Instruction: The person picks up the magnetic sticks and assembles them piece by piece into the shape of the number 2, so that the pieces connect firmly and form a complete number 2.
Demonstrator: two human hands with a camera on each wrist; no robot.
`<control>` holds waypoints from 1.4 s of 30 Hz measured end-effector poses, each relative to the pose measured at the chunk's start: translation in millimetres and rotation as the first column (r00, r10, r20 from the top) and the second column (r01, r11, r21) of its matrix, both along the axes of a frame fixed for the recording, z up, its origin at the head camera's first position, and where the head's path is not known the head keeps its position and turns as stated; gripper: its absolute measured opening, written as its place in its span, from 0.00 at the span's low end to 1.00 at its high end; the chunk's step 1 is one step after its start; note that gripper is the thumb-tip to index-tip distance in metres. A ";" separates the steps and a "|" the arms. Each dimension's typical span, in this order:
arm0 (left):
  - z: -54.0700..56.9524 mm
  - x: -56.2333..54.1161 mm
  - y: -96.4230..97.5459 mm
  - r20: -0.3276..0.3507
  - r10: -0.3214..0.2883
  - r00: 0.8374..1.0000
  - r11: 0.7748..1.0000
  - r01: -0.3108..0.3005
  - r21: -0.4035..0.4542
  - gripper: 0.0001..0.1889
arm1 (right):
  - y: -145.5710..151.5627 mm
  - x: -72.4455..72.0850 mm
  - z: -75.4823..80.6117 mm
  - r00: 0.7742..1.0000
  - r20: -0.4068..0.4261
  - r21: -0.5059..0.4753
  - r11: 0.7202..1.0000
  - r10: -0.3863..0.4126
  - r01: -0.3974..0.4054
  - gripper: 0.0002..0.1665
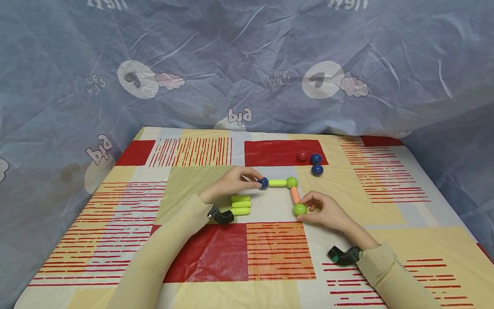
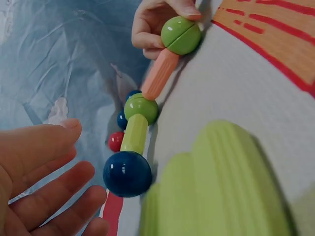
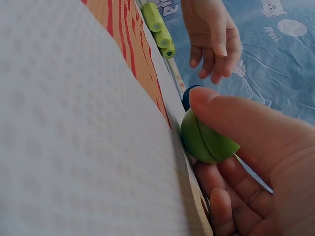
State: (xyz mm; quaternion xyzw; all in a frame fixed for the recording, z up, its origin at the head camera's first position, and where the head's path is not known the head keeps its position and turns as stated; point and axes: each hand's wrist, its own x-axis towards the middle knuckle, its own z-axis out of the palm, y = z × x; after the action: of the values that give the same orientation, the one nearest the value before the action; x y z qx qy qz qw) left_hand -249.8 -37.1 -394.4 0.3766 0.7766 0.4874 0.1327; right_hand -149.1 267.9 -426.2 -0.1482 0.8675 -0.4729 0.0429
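Head view: L-shaped chain of glossy balls and ribbed rods [image 1: 291,182], near frame centre.
We list: right hand [image 1: 324,210], thumb and fingers pinching the chain's lower green ball [image 1: 299,210]; left hand [image 1: 230,182], fingers spread, just beside its dark-blue end ball [image 2: 127,174]; three ribbed yellow-green rods [image 1: 241,204], below centre.

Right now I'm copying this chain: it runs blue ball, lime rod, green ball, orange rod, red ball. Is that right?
The last ball is green, not red, as the head view shows. The rest stands: blue ball, lime rod, green ball, orange rod.
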 end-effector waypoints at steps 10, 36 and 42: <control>-19.7 18.2 -37.0 -0.004 0.056 0.998 0.998 -0.057 -0.024 0.14 | -13.4 6.4 15.9 0.997 -0.013 0.051 0.995 -0.079 0.080 0.21; -33.8 19.6 -52.1 -0.039 0.146 0.989 0.980 -0.150 -0.134 0.08 | -13.5 3.4 14.2 0.990 -0.053 0.052 0.990 -0.128 0.131 0.22; -36.7 18.8 -52.7 -0.069 0.147 0.987 0.980 -0.154 -0.123 0.08 | -18.9 7.7 23.0 0.992 -0.050 0.057 0.991 -0.115 0.118 0.22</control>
State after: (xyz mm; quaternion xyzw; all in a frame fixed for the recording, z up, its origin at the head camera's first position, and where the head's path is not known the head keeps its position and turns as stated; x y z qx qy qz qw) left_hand -231.0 -89.9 -431.1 0.3217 0.8362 0.4337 0.0963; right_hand -141.4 249.0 -403.2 -0.1071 0.8893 -0.4446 -0.0006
